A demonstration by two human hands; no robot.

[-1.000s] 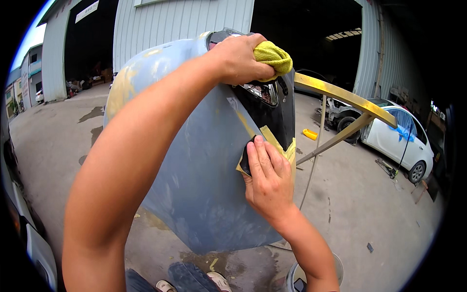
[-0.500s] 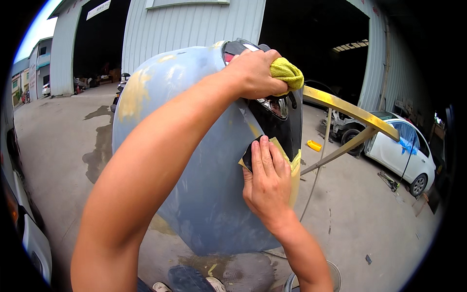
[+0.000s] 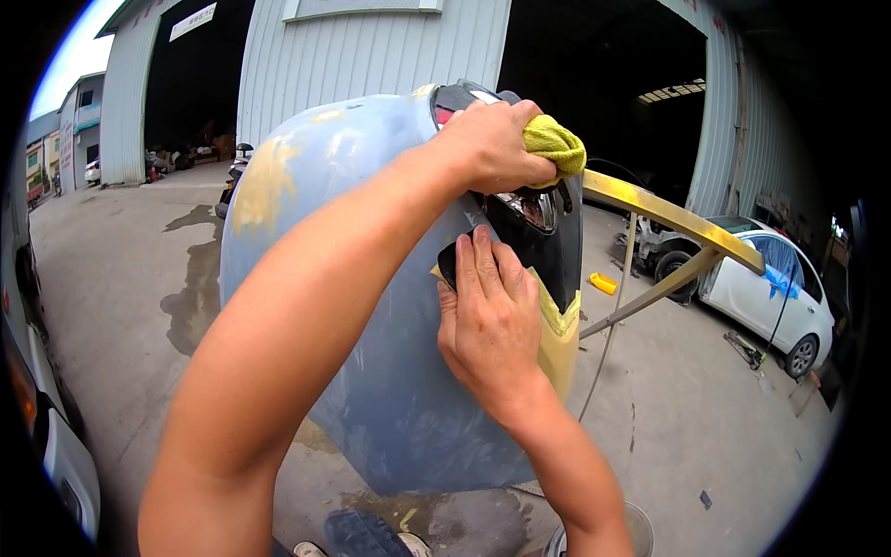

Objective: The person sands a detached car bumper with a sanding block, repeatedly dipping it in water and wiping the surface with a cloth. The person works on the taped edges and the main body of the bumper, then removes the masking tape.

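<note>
A curved grey-blue body panel [image 3: 371, 418] with yellowish filler patches stands in front of me. My left hand [image 3: 501, 144] is closed round a yellow-green cloth [image 3: 557, 147] at the panel's top edge, by a dark lamp [image 3: 452, 97]. Lower down, my right hand [image 3: 492, 302] lies over a black sanding pad [image 3: 448, 264], pressing it against the panel. A bit of yellow sandpaper [image 3: 435, 272] pokes out beside the pad. Next to that hand, yellow masking paper [image 3: 559, 348] covers part of the right edge, below a glossy black section [image 3: 554, 265].
A yellow-topped metal stand [image 3: 673, 212] reaches out right of the panel. A bucket [image 3: 640, 529] sits on the floor by my right forearm. Farther right is a white car [image 3: 775, 292] with blue plastic on it. A yellow object [image 3: 603, 283] lies on the concrete.
My right hand has slid up and left along the panel with the sanding pad. My left hand stays on the cloth at the top; the whole view has shifted slightly.
</note>
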